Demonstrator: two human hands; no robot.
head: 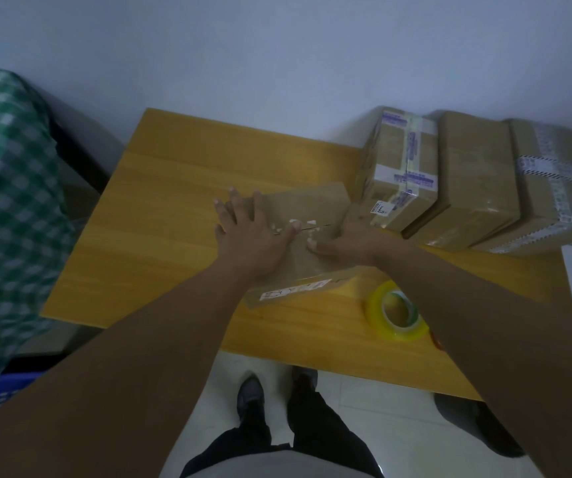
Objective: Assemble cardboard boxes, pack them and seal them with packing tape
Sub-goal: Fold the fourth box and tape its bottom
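A brown cardboard box (307, 208) lies on the wooden table (160, 208), its top flaps closed along a dark centre seam with white paper scraps. My left hand (248, 232) lies flat on the box's left side, fingers spread and straight, pressing the flap down. My right hand (350, 236) presses on the right side, thumb pointing toward the seam; its fingers are hidden behind the hand. A white label (294, 289) shows on the box's near face. A yellowish roll of packing tape (396, 310) lies on the table just under my right forearm.
Three sealed, taped cardboard boxes (405, 167) (474, 181) (550, 188) stand side by side at the table's far right. A green checked cloth (5, 201) covers something left of the table, with a blue crate (1, 395) below. A white wall is behind.
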